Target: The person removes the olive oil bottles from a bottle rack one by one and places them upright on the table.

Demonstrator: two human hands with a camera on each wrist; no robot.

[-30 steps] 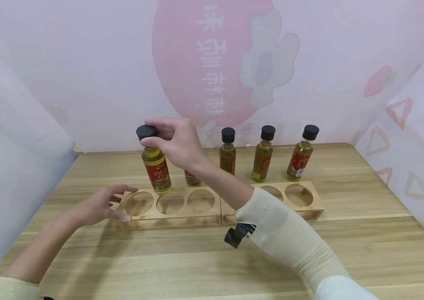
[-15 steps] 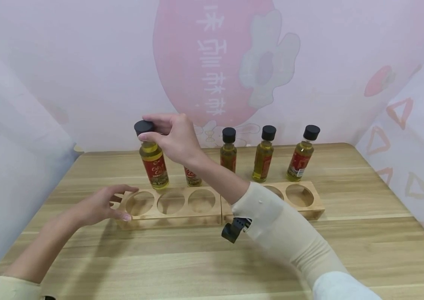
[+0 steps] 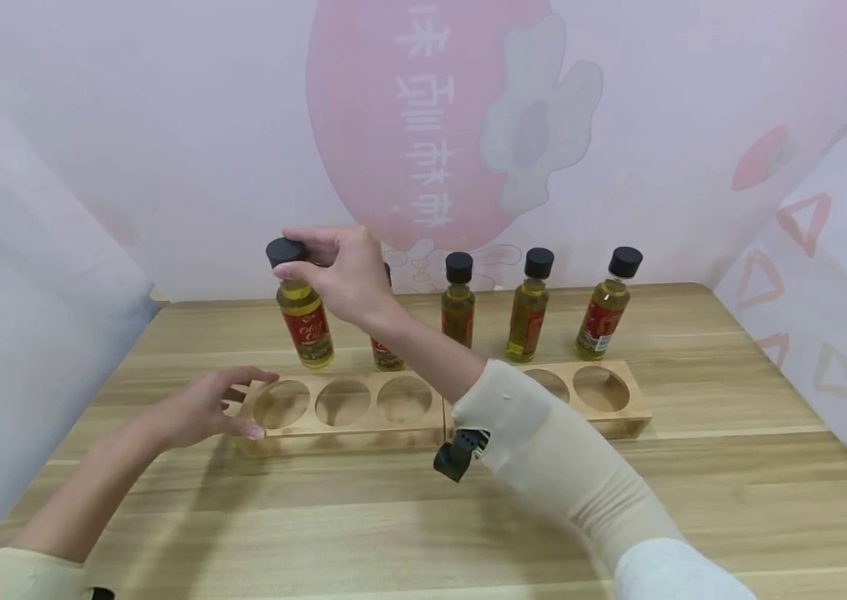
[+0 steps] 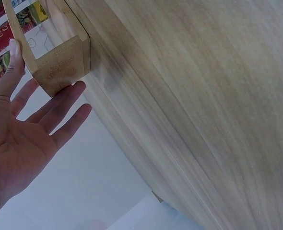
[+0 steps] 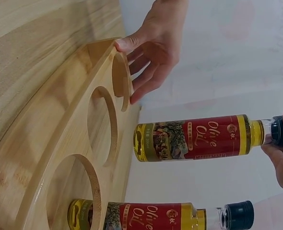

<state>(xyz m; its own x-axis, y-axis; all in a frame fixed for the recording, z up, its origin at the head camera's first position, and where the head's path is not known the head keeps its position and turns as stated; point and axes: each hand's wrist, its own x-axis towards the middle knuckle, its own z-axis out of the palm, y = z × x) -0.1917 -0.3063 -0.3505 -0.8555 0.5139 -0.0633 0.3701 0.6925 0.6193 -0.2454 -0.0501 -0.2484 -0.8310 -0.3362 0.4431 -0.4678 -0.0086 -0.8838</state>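
My right hand (image 3: 352, 275) grips an olive oil bottle (image 3: 308, 329) by its black cap, thumb on one side and fingers on the other. This bottle is upright behind the left part of a wooden bottle rack (image 3: 348, 437) with round holes. In the right wrist view, the bottle's (image 5: 194, 139) red label faces the camera and its base is apart from the rack. My left hand (image 3: 202, 412) holds the rack's left end, thumb at the front edge and index finger at the back. Its other fingers (image 4: 60, 108) lie by the end panel in the left wrist view.
Another oil bottle (image 3: 388, 354), partly hidden by my right wrist, stands behind the rack. Further right stand three more bottles, a near one (image 3: 458, 308), a middle one (image 3: 527, 321) and the rightmost (image 3: 603, 317). A printed curtain (image 3: 206, 150) hangs behind the wooden table (image 3: 318, 533).
My right hand has carried the bottle back and slightly left, from over the rack's rear edge to behind it. The left hand has stayed at the rack's end.
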